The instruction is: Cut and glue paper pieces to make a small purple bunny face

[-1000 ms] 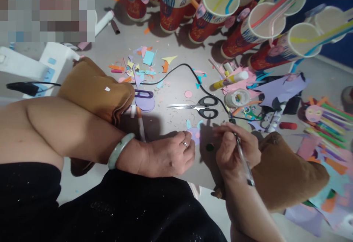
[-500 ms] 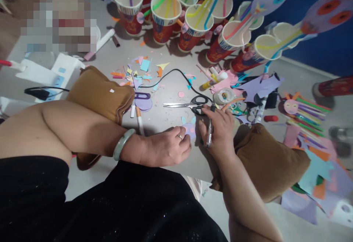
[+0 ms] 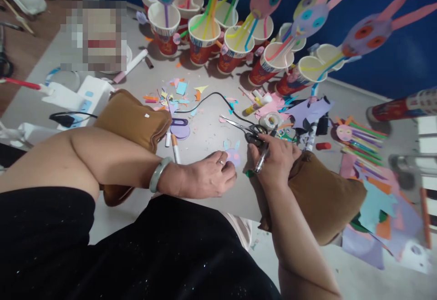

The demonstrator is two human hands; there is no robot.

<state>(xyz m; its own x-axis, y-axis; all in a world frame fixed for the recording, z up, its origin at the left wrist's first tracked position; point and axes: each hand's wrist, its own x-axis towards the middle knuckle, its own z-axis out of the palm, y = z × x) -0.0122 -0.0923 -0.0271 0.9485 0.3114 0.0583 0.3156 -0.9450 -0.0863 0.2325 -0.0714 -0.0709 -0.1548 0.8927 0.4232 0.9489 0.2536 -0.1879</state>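
My left hand (image 3: 210,177), with a ring and a pale bangle, rests low on the table. Its fingers are curled at the lower left edge of a purple paper animal face (image 3: 234,155) with blue ears and pink cheeks; the fingertips are partly hidden. My right hand (image 3: 276,159) is closed round a pen (image 3: 262,160) with a clear barrel. Its fingers also touch the black handles of a pair of scissors (image 3: 254,132), whose slightly parted blades point up and left. A small green piece (image 3: 250,173) lies beside the right thumb.
Paper cups (image 3: 201,40) with straw-and-paper figures line the back. Paper scraps (image 3: 180,88), a black cord (image 3: 205,97), markers (image 3: 175,147) and a tape roll (image 3: 272,120) lie around. Brown cushions (image 3: 133,120) (image 3: 327,200) flank my arms. A person with a blurred face sits far left.
The scissors have turned, their tips swinging up and to the right, with my right fingers now at the handles. My left hand stays by the paper face. The whole view has shifted slightly.
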